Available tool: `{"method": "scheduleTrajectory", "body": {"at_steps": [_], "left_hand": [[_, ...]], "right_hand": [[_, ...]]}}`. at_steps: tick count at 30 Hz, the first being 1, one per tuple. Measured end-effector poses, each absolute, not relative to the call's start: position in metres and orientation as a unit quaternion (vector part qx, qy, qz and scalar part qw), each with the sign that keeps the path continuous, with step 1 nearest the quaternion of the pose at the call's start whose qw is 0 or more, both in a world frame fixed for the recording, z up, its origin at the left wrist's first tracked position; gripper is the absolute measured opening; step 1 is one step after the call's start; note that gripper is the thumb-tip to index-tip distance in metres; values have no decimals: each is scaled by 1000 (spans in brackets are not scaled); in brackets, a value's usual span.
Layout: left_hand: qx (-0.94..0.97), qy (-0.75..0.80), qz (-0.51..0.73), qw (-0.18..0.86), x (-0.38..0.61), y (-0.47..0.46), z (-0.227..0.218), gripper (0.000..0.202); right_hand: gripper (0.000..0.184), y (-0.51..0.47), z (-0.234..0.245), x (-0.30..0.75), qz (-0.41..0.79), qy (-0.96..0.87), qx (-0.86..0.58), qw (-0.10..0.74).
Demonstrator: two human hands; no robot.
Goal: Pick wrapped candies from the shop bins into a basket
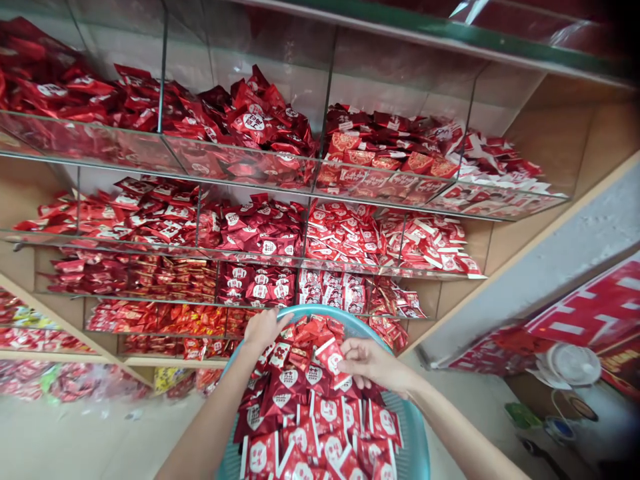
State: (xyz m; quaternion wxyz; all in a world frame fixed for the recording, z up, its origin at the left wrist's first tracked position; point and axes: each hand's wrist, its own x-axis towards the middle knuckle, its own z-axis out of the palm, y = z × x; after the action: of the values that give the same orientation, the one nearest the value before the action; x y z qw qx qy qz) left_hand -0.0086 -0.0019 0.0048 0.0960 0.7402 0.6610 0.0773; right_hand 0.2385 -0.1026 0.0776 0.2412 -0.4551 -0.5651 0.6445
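A teal plastic basket (420,427) full of small red candy packets (300,440) is right in front of me. Some packets are bright red with white edges, others dark red with white heart-shaped labels. My left hand (261,331) grips the basket's far-left rim, its thumb pointing right and the other fingers partly hidden. Over the right side of the pile, my right hand (367,363) pinches a red candy packet (331,362) with white ends between thumb and fingers.
A wooden shelf unit with glass dividers (320,180) stands ahead, its several tiers holding heaps of red packets (260,127). Plastic bags of candy (75,380) lie on the floor at lower left. At right are a grey wall (575,227), red printed packaging (590,300) and white plastic lids (570,363).
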Motion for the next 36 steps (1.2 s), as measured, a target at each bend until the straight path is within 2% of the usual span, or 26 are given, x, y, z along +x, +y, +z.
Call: {"method": "scheduleTrajectory", "body": {"at_steps": [7,10,17,23,26,29,33,36], "left_hand": [[744,659,69,88,-8,-2,5,72],[745,658,67,86,-8,-2,6,73],[748,654,74,82,-9,-2,6,73],[747,655,76,85,-9,-2,4,72],[744,658,78,88,-9,-3,3,70],[738,665,77,91,-9,-3,4,69],[737,663,80,99,-9,-3,6,67],[740,659,86,103,-10,-3,7,69]], "right_hand": [[29,-108,67,210,625,-681,-353,141],[29,-108,58,196,594,-714,-351,113],[30,-102,30,185,601,-697,-374,114],[33,-107,28,181,603,-702,-367,100],[34,-110,39,178,510,-739,-434,71],[30,-103,68,182,357,-775,-513,95],[28,-68,122,205,214,-791,-531,216],[22,-27,156,228,50,-751,-575,320]]}}
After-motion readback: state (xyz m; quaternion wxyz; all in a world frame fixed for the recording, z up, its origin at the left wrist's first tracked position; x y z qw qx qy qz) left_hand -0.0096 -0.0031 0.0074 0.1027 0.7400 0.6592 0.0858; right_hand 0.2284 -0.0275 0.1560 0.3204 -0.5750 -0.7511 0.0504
